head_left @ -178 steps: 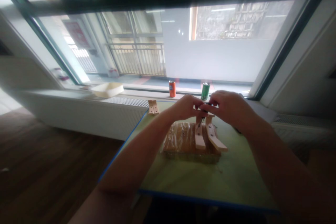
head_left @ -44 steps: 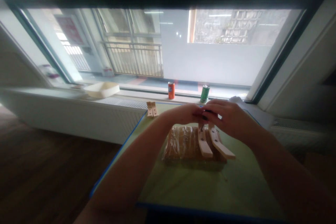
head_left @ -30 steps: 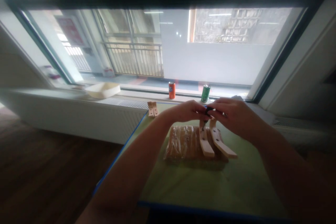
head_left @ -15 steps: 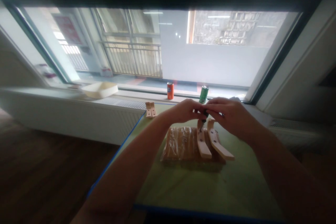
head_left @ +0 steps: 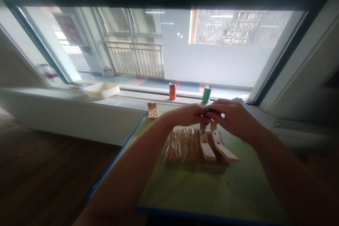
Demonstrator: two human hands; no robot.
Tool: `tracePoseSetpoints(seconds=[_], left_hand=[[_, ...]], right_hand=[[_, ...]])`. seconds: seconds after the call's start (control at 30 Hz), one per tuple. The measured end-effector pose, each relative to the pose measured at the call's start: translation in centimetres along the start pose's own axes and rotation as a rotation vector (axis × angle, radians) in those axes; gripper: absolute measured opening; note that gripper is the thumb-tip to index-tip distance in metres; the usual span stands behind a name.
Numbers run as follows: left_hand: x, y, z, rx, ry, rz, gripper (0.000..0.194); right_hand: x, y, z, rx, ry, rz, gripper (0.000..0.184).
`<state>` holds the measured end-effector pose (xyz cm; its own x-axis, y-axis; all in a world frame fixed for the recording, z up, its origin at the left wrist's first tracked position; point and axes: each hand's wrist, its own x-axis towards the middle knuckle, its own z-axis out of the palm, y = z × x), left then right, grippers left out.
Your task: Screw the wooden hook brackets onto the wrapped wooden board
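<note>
Both my left hand (head_left: 191,114) and my right hand (head_left: 225,114) are closed around a dark screwdriver (head_left: 205,126), fingers meeting at its handle. Its metal shaft slants down to an upper hole of a bent pale wooden piece (head_left: 207,149); whether a screw sits there is too small to tell. Beside it on the right lies a second bent wooden piece (head_left: 224,149) with dark holes. Both rest on a brown block (head_left: 182,146) wrapped in clear plastic film. My fingers hide the screwdriver's handle and the far ends of the wooden pieces.
Two small wooden pieces (head_left: 153,110) stand at the far left corner of the green table (head_left: 185,187). On the windowsill are an orange can (head_left: 172,91), a green can (head_left: 206,95) and a cream tray (head_left: 102,91). A ribbed radiator (head_left: 116,103) lies below the window.
My right fingers have shifted around the screwdriver's handle, and my left hand has dropped slightly. The screwdriver's tip stays at the same wooden piece.
</note>
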<state>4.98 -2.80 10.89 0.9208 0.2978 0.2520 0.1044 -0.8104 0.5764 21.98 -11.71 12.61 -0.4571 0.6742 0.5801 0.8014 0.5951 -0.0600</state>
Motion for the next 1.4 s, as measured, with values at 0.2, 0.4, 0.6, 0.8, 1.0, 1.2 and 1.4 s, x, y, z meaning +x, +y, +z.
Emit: tracePoseSetpoints(seconds=[0.2,0.4,0.6,0.8,1.0,1.2,1.4], left_hand=[[-0.1,-0.3,-0.2,0.074,0.114,-0.082,0.030],[-0.2,-0.6,-0.5,0.090,0.036,-0.067,0.024],[-0.1,-0.9,-0.1,-0.022,0.002,-0.004,0.019],[0.2,-1.3,0.4,-0.053,0.290,-0.065,0.031],[0.4,-1.8,0.0,-0.028,0.208,0.021,0.016],[0.5,-1.7,-0.1,-0.042,0.155,0.015,0.023],[0.5,-1.0,0.3,0.050,0.105,-0.004,0.023]], right_hand=[[0.1,-0.4,0.2,-0.047,-0.017,0.054,0.021],[0.0,-0.4,0.1,-0.005,-0.049,0.027,0.027],[0.0,-0.5,0.9,-0.175,0.025,0.050,0.026],[0.0,-1.4,1.9,-0.363,0.118,0.175,0.031],[0.2,-1.5,1.6,-0.243,0.099,0.283,0.028],[0.1,-0.9,0.2,-0.047,-0.013,0.219,0.020],[0.1,-0.9,0.1,-0.108,0.008,0.170,0.015]])
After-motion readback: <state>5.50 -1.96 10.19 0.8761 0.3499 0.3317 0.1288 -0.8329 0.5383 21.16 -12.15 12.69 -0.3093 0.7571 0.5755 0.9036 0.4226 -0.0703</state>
